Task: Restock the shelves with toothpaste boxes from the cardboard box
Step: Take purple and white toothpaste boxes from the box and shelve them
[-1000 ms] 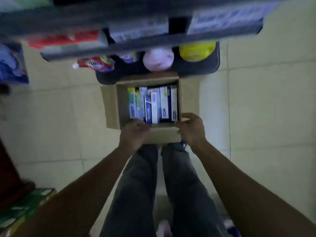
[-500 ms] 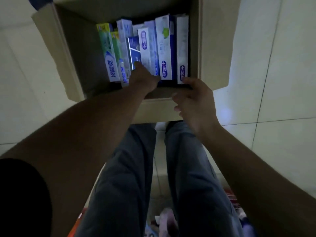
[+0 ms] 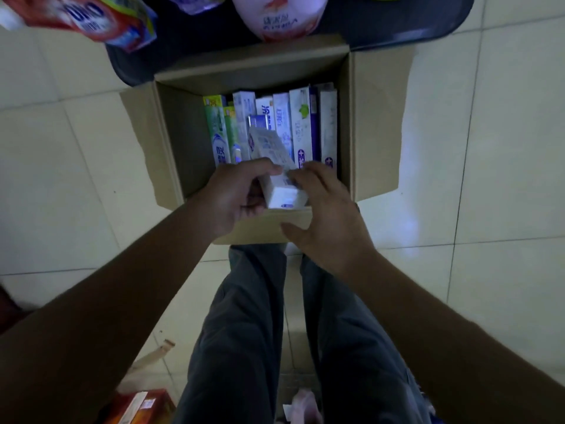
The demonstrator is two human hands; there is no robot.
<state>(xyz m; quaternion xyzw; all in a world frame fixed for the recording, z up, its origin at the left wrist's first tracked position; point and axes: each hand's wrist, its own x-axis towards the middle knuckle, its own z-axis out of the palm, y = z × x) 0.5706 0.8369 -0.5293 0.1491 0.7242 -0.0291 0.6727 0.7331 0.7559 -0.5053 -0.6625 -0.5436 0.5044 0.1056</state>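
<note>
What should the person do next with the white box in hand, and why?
Probably lift the white toothpaste box clear of the cardboard box and up toward the dark shelf. The left hand grips it, tilted above the packed row, and the right hand touches its near end.

The place is a shop aisle. At the far edge a dark bottom shelf carries packaged goods, a red printed bag on the left and a pink pack to its right. On the pale tiled floor just before the shelf sits an open cardboard box packed with assorted toothpaste boxes side by side. Orange cartons lie at the near left.
</note>
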